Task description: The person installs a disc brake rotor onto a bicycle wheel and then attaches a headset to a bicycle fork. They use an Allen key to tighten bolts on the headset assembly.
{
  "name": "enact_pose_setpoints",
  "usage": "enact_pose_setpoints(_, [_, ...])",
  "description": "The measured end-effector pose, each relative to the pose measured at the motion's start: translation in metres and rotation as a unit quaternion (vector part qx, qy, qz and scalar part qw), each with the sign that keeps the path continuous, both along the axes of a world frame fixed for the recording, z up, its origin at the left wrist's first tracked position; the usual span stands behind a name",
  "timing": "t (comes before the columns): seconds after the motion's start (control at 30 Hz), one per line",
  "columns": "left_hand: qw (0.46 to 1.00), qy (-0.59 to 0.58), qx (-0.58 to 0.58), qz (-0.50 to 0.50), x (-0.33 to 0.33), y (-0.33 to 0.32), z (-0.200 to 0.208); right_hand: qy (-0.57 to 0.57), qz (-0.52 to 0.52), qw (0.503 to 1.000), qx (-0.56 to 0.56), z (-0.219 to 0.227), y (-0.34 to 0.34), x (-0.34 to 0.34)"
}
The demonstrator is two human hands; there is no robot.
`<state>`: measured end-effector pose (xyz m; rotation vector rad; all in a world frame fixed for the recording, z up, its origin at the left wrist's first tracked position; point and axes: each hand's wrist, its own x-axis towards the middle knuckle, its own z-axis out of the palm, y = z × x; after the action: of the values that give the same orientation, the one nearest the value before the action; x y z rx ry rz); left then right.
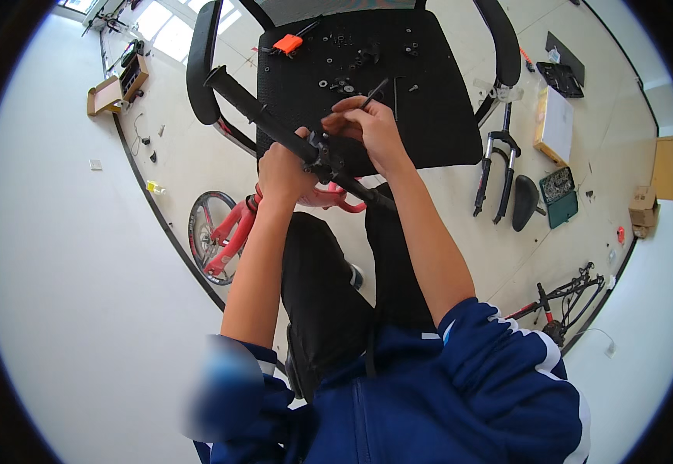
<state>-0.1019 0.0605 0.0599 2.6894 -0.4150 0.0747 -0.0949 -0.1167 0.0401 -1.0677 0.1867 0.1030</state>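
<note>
A black bicycle handlebar (271, 120) slants across my lap, its far end up and to the left. My left hand (281, 174) is closed around the bar, beside the dark stem clamp (322, 157) at its middle. Just right of the clamp, my right hand (377, 133) pinches a slim black rod-like tool (373, 94) that points up and to the right. The lower tip of that tool is hidden by the fingers. Beyond my hands, the black chair seat (445, 116) bears small bolts, washers and dark parts. A thin hex key (396, 99) lies there too.
An orange tool holder (288, 44) sits at the seat's far left. On the floor are a red bicycle frame (232, 236) with a wheel, a suspension fork (499, 166), a saddle (525, 203), a green parts case (561, 205), a white box (555, 127) and a black frame (565, 298).
</note>
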Motion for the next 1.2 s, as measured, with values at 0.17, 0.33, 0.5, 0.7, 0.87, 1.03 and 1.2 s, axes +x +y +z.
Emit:
enact_pose_setpoints(0.17, [1.0,0.004,-0.008,-0.004,-0.006,0.002,-0.006,-0.006,0.023,0.979,-0.201,-0.013,0.001,-0.008])
enact_pose_setpoints(0.33, [1.0,-0.001,0.001,-0.003,-0.003,-0.001,-0.005,-0.041,0.032,0.944,-0.326,-0.011,0.015,-0.016])
enact_pose_setpoints(0.5, [1.0,0.014,-0.002,0.005,-0.009,0.004,-0.006,-0.087,0.099,0.913,-0.386,-0.002,0.009,-0.006])
enact_pose_setpoints(0.7, [0.999,0.03,0.012,0.006,0.0,0.002,-0.003,-0.121,0.173,0.927,-0.31,-0.003,-0.001,-0.001])
enact_pose_setpoints(0.87, [1.0,0.015,0.001,0.002,0.003,0.005,-0.005,-0.116,0.163,0.958,-0.206,-0.011,-0.001,0.006])
enact_pose_setpoints(1.03, [0.999,0.03,0.007,0.01,-0.002,0.003,-0.003,0.017,0.049,0.996,-0.076,-0.016,-0.006,0.006])
enact_pose_setpoints(1.2, [0.998,0.063,0.008,0.011,-0.005,0.004,0.001,-0.054,-0.051,0.953,-0.295,-0.018,-0.011,-0.012])
